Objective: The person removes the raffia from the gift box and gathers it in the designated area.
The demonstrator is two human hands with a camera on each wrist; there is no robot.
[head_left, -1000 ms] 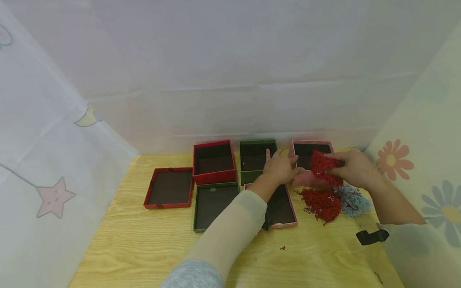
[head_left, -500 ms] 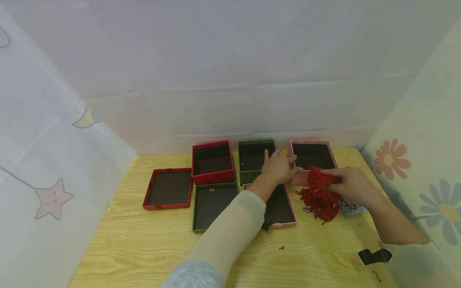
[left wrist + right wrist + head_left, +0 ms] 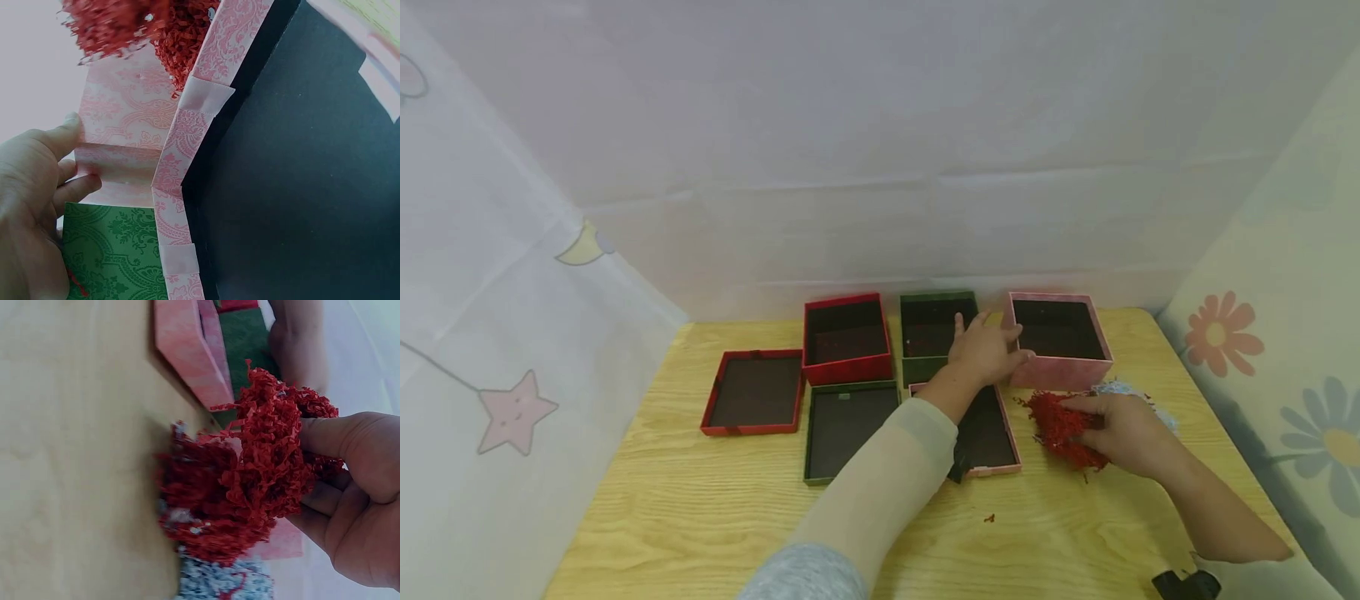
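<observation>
My right hand (image 3: 1131,429) pinches a clump of red shredded paper (image 3: 269,450) between thumb and fingers. It hovers low at the red pile on the table; in the right wrist view a second red clump (image 3: 194,494) lies beneath it. Pale blue shredded paper (image 3: 225,578) sits beside that pile, partly hidden by the hand in the head view. With fingers spread, my left hand (image 3: 985,350) rests against the left side of the pink box (image 3: 1063,373). That box stands uncovered, its dark inside showing.
An uncovered green box (image 3: 925,367) and red box (image 3: 850,369) stand left of the pink one. Upturned in front are a red lid (image 3: 752,430), a green lid (image 3: 807,442) and a pink lid (image 3: 1011,437), partly under my left arm. A wall sheet (image 3: 850,233) hangs behind.
My right hand has lowered with the red shredded paper, from in front of the pink box's opening down to the pile on the table. My left hand stays at the box.
</observation>
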